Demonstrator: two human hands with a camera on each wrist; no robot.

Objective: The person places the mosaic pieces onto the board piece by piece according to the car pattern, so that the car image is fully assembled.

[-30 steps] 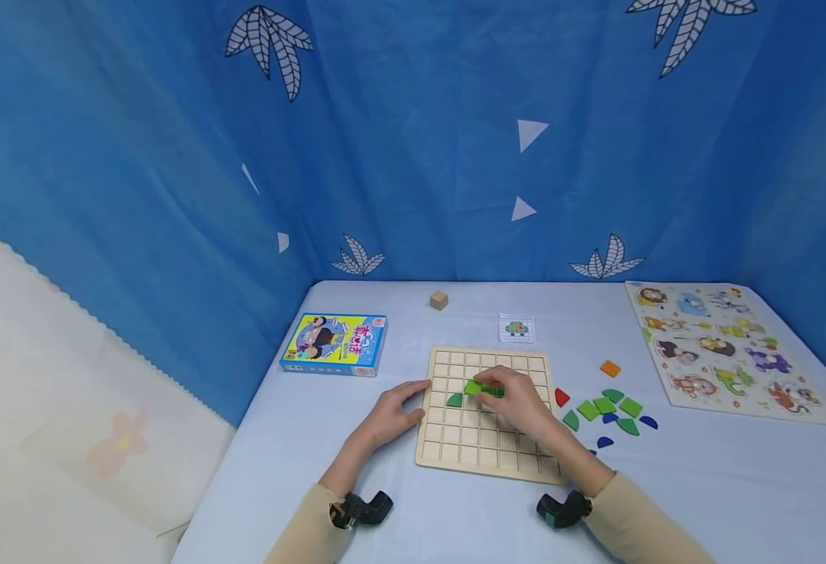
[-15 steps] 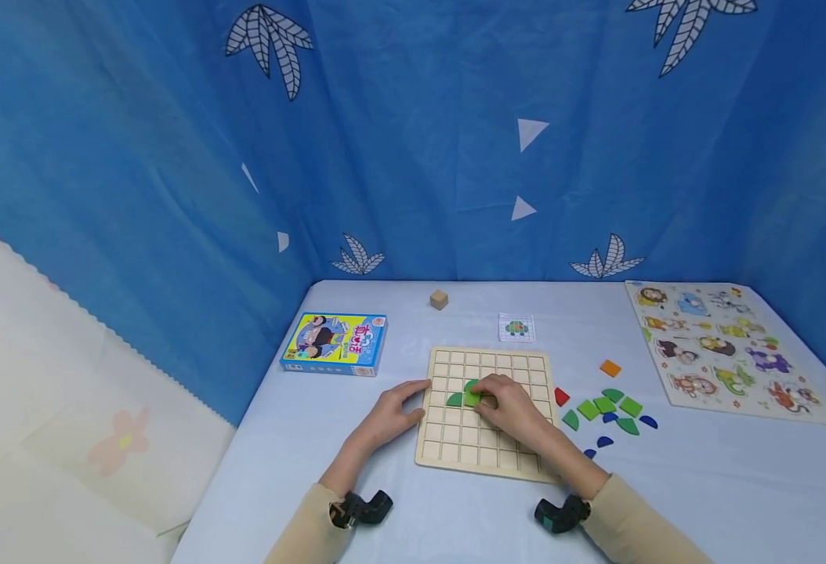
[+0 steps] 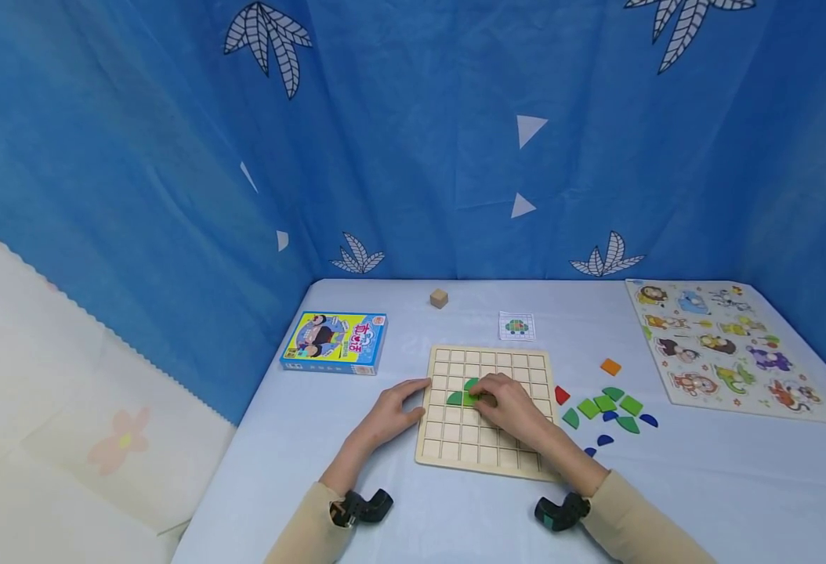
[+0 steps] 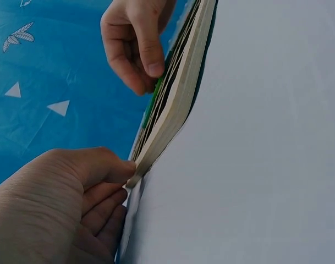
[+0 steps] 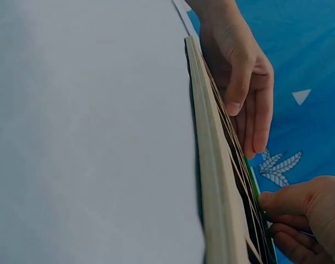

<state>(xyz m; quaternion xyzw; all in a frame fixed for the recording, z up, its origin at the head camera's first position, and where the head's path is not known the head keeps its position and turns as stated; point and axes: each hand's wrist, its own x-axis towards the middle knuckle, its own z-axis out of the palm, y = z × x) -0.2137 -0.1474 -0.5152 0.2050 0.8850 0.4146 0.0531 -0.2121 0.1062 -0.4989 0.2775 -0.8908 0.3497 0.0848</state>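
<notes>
Centrally, a thin light-green square tile [image 3: 468,400] is pinched by the right hand [image 3: 506,406] on a pale wooden gridded board [image 3: 451,450], whose left edge is touched by the relaxed left hand [image 3: 390,411]; presumably light and stiff, the tile is best gripped edgewise.

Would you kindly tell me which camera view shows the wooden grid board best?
The head view: it shows the wooden grid board from above, with most of its squares visible. Both wrist views catch it nearly edge-on, showing mainly its pale rim.
</notes>
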